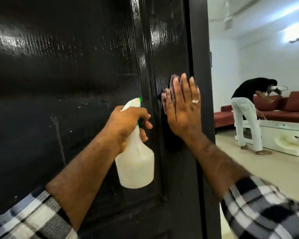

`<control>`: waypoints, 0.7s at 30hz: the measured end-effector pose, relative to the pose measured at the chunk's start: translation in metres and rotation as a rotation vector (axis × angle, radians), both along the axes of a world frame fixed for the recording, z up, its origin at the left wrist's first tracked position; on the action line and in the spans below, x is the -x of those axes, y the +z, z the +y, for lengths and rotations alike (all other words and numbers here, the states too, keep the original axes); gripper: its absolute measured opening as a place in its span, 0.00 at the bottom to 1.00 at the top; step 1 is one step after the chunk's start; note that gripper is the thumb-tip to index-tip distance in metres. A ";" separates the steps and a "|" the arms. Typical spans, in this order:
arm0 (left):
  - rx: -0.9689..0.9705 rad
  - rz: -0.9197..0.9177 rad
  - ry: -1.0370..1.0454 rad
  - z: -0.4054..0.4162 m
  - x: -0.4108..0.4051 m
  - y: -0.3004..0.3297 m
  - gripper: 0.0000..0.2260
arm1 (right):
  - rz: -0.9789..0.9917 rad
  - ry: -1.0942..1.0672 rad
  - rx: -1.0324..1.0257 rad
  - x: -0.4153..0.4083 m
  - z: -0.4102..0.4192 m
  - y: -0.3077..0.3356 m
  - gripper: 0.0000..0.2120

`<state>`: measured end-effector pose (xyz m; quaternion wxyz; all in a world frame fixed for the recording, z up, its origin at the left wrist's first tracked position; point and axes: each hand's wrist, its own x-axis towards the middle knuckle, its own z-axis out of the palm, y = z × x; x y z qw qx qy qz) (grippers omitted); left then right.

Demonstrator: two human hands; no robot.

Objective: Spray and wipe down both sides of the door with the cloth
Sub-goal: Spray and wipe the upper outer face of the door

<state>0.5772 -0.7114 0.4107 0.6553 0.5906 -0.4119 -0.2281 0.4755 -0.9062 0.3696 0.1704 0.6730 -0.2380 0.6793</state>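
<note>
Head view: left hand [128, 121] gripped white spray bottle [135, 163] by its neck, nozzle toward black door [67, 75]. Right hand [184, 107] lay flat, fingers straight, pressing what looked like a dark cloth [169, 135], blurred, against door near its edge.

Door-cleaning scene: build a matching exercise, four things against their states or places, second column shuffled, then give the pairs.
Things:
1. spray bottle
2. cloth
3. door
4. sofa

States or places:
A. glossy black, dotted with droplets
B. pressed flat under the right hand
C. red, in the room beyond
D. gripped at the neck by the left hand

Pairs: 1-D, 2-B, 3-A, 4-C
</note>
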 end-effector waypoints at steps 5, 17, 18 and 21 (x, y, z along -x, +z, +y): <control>-0.037 -0.011 -0.018 0.002 -0.001 -0.007 0.23 | 0.002 -0.018 0.001 -0.003 0.004 -0.020 0.28; -0.082 0.037 -0.031 0.029 -0.015 -0.051 0.27 | -0.105 -0.063 -0.065 -0.025 0.022 0.017 0.30; -0.061 0.042 -0.027 0.031 -0.015 -0.046 0.23 | -0.079 -0.072 -0.039 -0.032 0.029 0.017 0.30; -0.013 0.059 -0.006 0.034 -0.015 -0.036 0.17 | 0.071 -0.039 0.063 -0.037 0.044 -0.030 0.29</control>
